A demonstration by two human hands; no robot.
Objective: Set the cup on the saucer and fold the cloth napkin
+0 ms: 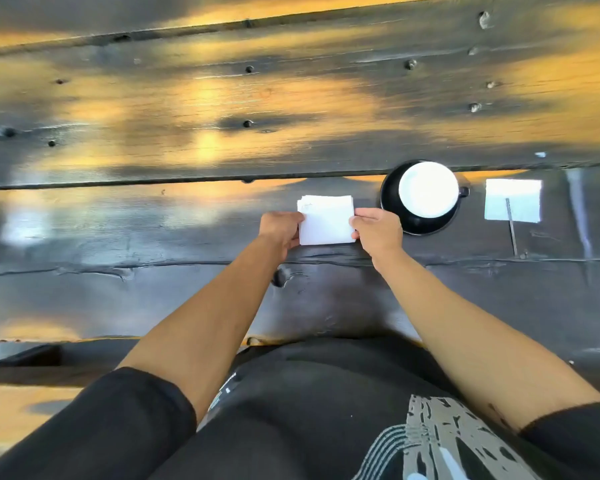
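A folded white cloth napkin (326, 220) lies on a dark wooden table (153, 237), pinched at its side edges between the left hand (280, 230) and right hand (378, 230). Just beyond the right fingers, a white-lined cup (428, 189) sits on a black saucer (390, 202). No readable writing.

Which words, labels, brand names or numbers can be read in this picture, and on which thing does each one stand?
None can be read.
Black shirt: a pale print and a small tag, both too blurred to read.
Folded white napkin, cup and saucer: no writing visible.
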